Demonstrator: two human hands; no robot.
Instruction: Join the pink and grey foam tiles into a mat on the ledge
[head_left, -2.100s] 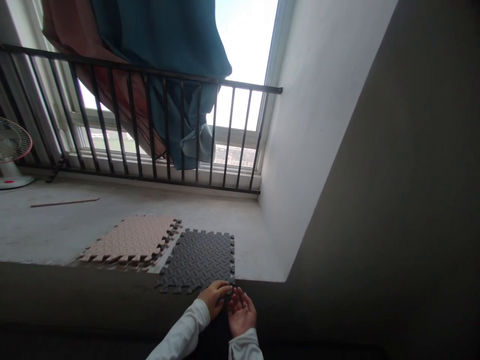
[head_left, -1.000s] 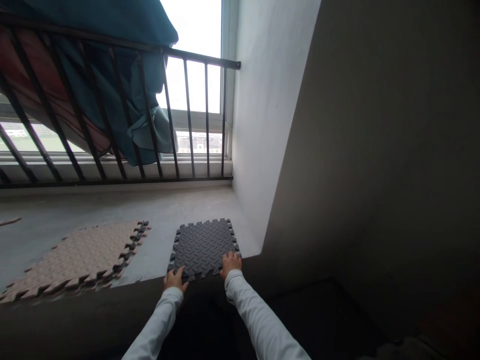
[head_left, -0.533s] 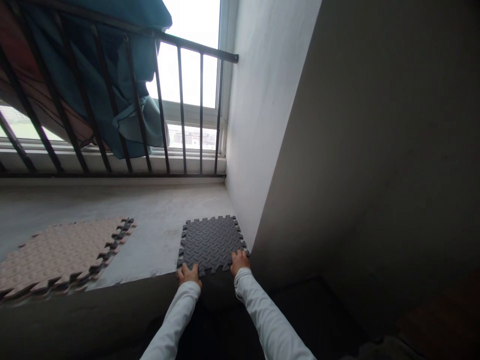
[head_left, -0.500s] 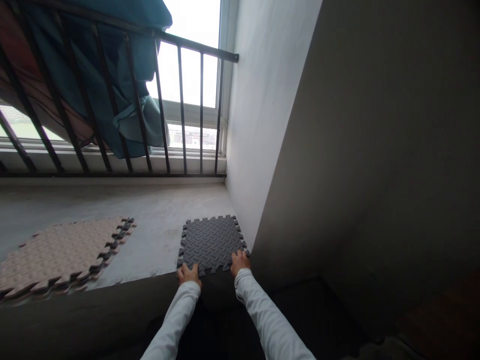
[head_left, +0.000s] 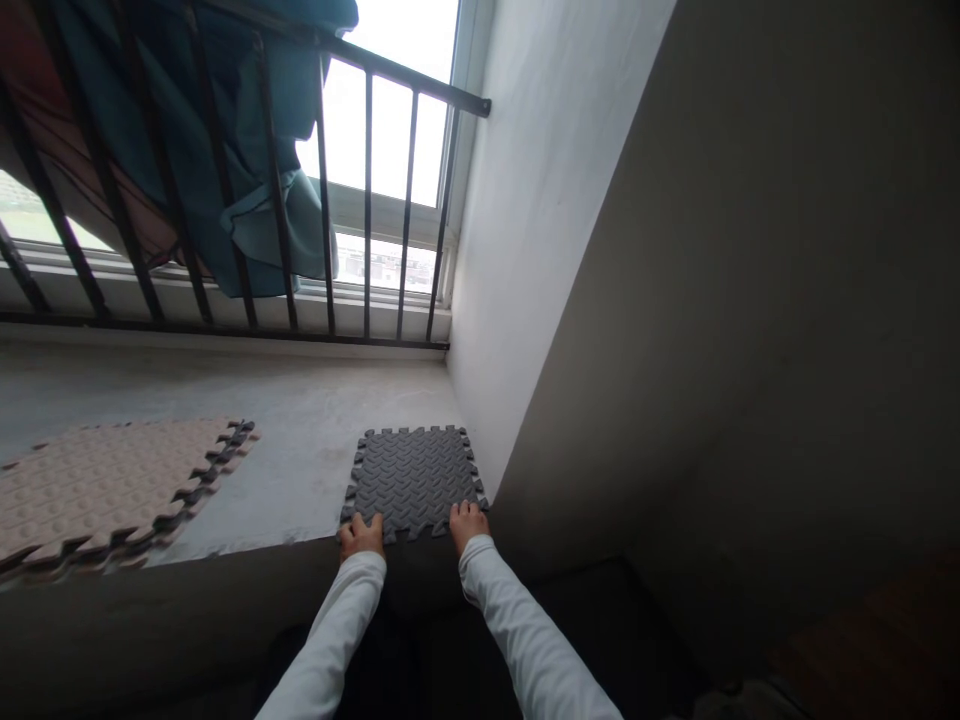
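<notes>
Two hands (head_left: 361,536) (head_left: 469,525) touch a square, wall-aligned foam tile (head_left: 411,478).

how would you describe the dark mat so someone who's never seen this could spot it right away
Under the black metal railing, follow the concrete ledge to the corner at the white wall. The dark gray interlocking foam mat lies there, tread-patterned. Unlike the beige mat to its left, it has the left hand and right hand on its near edge.

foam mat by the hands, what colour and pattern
The mat is dark grey with raised tread pattern, clearest in the head view.
</notes>
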